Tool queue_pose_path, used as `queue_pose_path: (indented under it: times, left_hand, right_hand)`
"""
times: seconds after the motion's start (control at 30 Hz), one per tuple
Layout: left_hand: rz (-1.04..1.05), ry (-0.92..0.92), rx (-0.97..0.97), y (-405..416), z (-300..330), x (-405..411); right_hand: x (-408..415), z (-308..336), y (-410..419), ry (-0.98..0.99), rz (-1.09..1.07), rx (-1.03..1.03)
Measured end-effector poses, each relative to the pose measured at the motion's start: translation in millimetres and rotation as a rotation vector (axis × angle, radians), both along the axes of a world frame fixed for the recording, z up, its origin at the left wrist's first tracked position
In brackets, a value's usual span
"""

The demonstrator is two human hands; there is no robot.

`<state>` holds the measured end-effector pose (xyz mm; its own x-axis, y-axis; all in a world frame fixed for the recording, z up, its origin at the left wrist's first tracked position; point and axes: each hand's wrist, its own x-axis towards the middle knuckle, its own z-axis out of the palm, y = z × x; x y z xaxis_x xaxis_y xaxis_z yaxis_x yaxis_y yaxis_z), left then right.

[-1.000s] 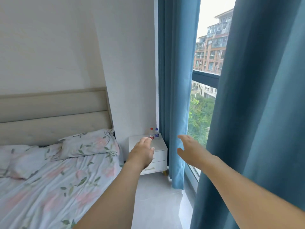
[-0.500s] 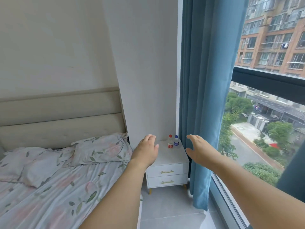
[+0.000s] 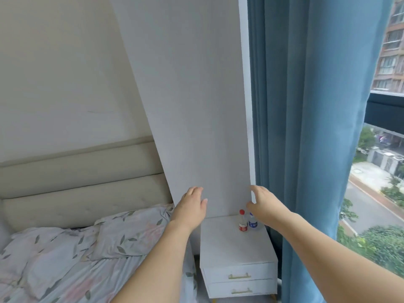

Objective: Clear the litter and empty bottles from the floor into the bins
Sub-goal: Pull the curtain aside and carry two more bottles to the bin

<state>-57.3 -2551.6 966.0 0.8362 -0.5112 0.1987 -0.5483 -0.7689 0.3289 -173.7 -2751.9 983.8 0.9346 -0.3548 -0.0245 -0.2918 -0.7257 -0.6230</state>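
Filling the lower left of the frame, a floral bed (image 3: 65, 270) sits beside a white nightstand (image 3: 236, 248). Above it, left hand (image 3: 191, 207) and right hand (image 3: 265, 205) hang relaxed, empty. Two bottles stand there: red-capped bottle (image 3: 242, 221), blue-labelled bottle (image 3: 253, 221); labels unreadable.

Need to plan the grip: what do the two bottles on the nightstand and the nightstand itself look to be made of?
Red-capped bottle and blue-labelled bottle: likely thin clear plastic, see-through above printed labels. Nightstand: apparently white painted or laminated board, matte with faint grain, with brass-coloured, probably metal, drawer handles.
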Motion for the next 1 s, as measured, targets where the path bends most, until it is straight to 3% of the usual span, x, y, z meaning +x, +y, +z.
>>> queue_pose_path:
  times: [0.23, 0.53, 0.8, 1.0]
  left_hand:
    - [0.061, 0.106, -0.058, -62, -31, 92]
    - [-0.027, 0.223, 0.114, -148, -109, 234]
    - [-0.081, 0.389, 0.171, -243, -204, 335]
    - [-0.128, 0.542, 0.223, -298, -315, 370]
  right_hand:
    - [85, -49, -65, 0.108, -0.031, 0.110]
    - [225, -134, -152, 0.234, -0.077, 0.123]
    - [332, -226, -220, 0.371, -0.130, 0.171]
    - [380, -331, -254, 0.490, -0.126, 0.171]
